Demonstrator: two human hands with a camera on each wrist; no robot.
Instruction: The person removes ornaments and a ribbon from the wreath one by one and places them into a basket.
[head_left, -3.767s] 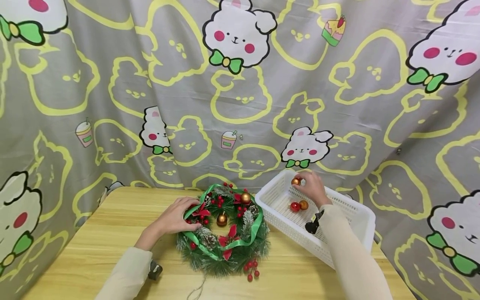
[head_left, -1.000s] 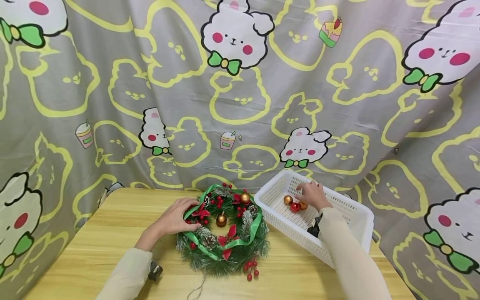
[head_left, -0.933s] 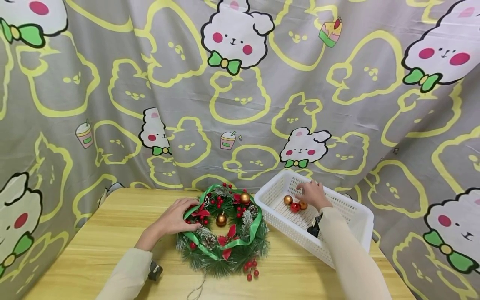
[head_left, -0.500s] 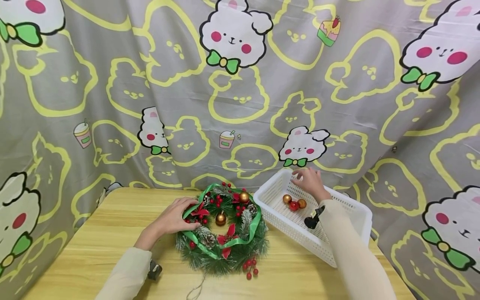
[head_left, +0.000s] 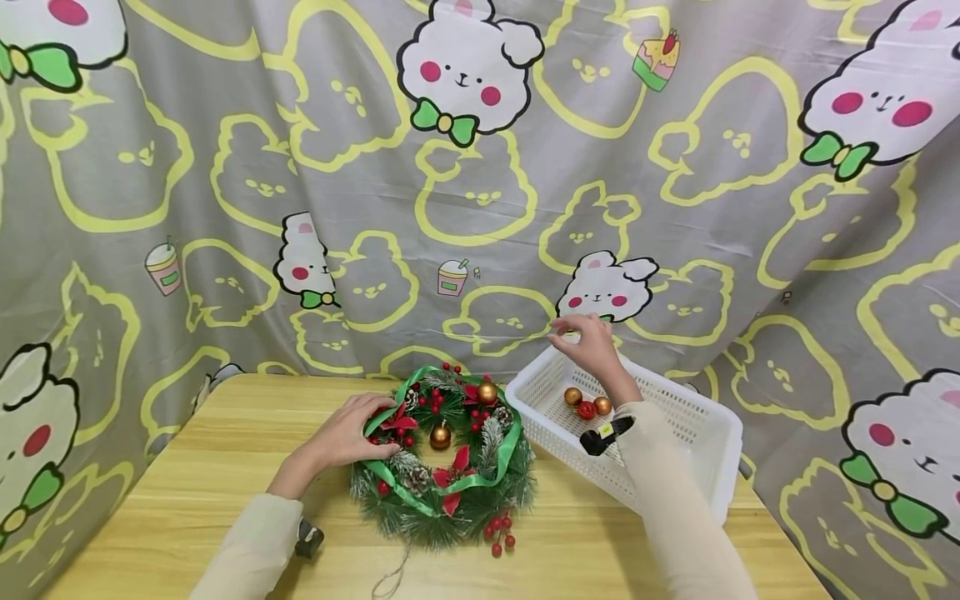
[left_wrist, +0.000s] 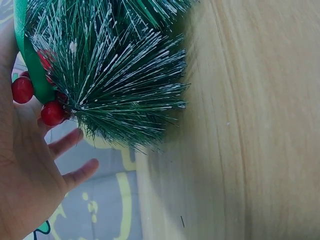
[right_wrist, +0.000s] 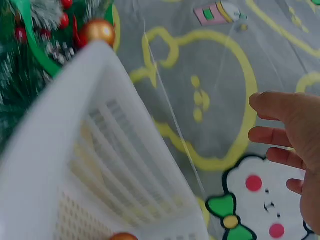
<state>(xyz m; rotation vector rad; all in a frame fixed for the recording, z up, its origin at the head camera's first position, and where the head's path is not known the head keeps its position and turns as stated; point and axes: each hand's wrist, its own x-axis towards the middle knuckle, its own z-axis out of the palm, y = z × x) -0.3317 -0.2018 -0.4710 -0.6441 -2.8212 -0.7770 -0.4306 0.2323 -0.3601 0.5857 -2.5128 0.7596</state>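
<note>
Nearest, in front of the round green pine-needle wreath [head_left: 450,531], a loop of thin brown string [head_left: 388,582] lies on the yellow wood-grained tabletop [head_left: 172,508], and a sprig of shiny red berries [head_left: 497,525] sits at the wreath's front right edge. A cream-sleeved left arm [head_left: 251,542] comes in from the wreath's front left, a small black device [head_left: 308,540] at its wrist. The left hand [head_left: 348,433] rests on the wreath's left side with fingers spread, covering part of it. A glossy green ribbon [head_left: 512,450] loops over the wreath; one gold ball [head_left: 439,436] shows in the central opening, another gold ball [head_left: 487,393] on the right rear part.

Right of the wreath stands a white perforated plastic basket [head_left: 558,450]; two gold baubles [head_left: 573,396] and a red bauble [head_left: 586,410] cluster on its floor. The cream-sleeved right forearm [head_left: 671,500] crosses above, blocking sight of part of the inside. The right hand [head_left: 592,343], fingers loosely bent and holding nothing visible, hovers right of and behind the wreath. Beyond the wreath hangs a grey curtain [head_left: 360,200] printed with white rabbits.

The left wrist view alone shows two fingertips [left_wrist: 82,173] extending past the wreath's needles. The right wrist view shows the right hand's bent fingers from the side, apart from the basket, which the head view leaves unclear.
</note>
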